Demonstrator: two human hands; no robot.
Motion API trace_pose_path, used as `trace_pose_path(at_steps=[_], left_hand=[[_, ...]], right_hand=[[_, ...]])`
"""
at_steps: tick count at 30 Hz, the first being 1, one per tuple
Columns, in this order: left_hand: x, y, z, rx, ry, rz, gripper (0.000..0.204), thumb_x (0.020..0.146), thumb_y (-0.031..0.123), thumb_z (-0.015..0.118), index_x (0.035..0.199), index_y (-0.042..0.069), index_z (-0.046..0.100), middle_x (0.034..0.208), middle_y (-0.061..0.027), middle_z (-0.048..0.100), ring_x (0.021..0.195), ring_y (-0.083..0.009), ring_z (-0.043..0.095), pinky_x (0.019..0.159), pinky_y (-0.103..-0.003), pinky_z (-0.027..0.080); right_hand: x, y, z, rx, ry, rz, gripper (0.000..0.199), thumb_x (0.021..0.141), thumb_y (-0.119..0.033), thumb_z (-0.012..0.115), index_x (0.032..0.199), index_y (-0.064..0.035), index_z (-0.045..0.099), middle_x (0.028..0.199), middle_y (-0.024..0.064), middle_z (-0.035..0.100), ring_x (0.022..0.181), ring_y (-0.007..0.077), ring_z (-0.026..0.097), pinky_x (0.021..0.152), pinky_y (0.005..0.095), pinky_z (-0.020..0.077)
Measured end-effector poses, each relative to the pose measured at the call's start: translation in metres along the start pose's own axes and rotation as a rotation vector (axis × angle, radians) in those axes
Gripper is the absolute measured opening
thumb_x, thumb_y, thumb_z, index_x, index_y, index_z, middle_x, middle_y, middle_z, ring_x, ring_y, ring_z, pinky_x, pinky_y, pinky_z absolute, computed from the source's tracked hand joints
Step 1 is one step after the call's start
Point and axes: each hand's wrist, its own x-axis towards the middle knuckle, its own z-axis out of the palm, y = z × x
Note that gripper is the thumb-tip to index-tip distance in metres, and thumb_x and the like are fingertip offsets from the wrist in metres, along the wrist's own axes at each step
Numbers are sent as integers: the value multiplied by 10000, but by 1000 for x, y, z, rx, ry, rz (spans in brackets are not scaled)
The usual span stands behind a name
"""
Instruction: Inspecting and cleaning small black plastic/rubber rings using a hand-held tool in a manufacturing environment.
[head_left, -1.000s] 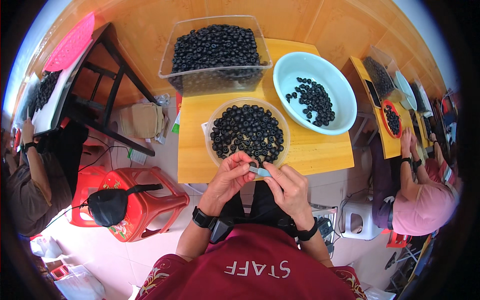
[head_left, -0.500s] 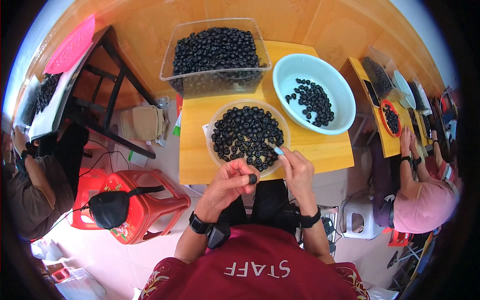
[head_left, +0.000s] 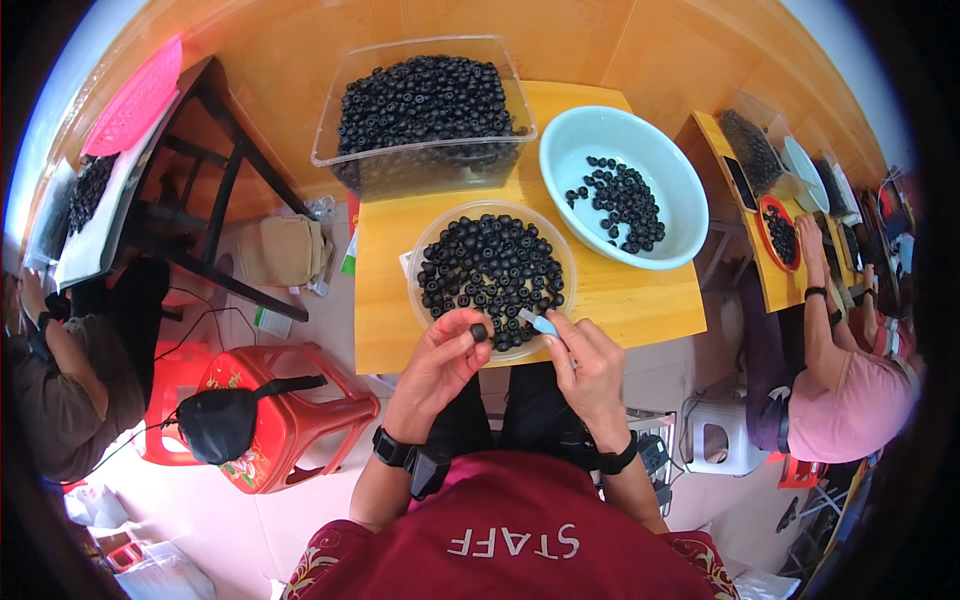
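My left hand (head_left: 440,362) pinches one small round black part (head_left: 479,332), which looks like a ring or cap, between thumb and fingertips. Closed around a small knife with a light-blue handle (head_left: 544,325) is my right hand (head_left: 590,370). The knife's short pale blade points left toward that part, with a small gap between them. Both hands are over the near rim of a round clear bowl (head_left: 415,285) holding many similar black parts with holes. A light-blue basin (head_left: 560,150) with more of them sits to the right, beyond my right hand.
Behind the bowl, a large clear bin (head_left: 430,178) is heaped with black parts on the yellow table (head_left: 640,305). Red stools (head_left: 300,400) stand at my left, one bearing a black pouch (head_left: 218,422). People work at tables on both sides; the right one has a red tray (head_left: 768,240).
My left hand has drawn slightly left with the black part. The knife has turned so its blade shows, and the right-side co-worker's hands have shifted.
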Motion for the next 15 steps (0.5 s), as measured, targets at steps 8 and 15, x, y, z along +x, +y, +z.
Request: trace_pose_path(at_steps=[8,15], left_hand=[[-1,0,-6,121,-15,-59,244,880,89,628,1111,35,572,981,-81,603,788,-152,613,732,-253,523],[7,9,-4,257,70,-120,159,900,107,609,1042,41,583,915,-47,601,726,-132,555,681,-251,480]], right_hand=[[-1,3,-1,6,19,-13,261,776,-113,710,1028,-56,669,680,88,547,597,275,573,525,369,451],[-12,19,2,-4,14,107,187,798,-117,689,978,-66,681,683,102,573,577,296,577,505,377,441]])
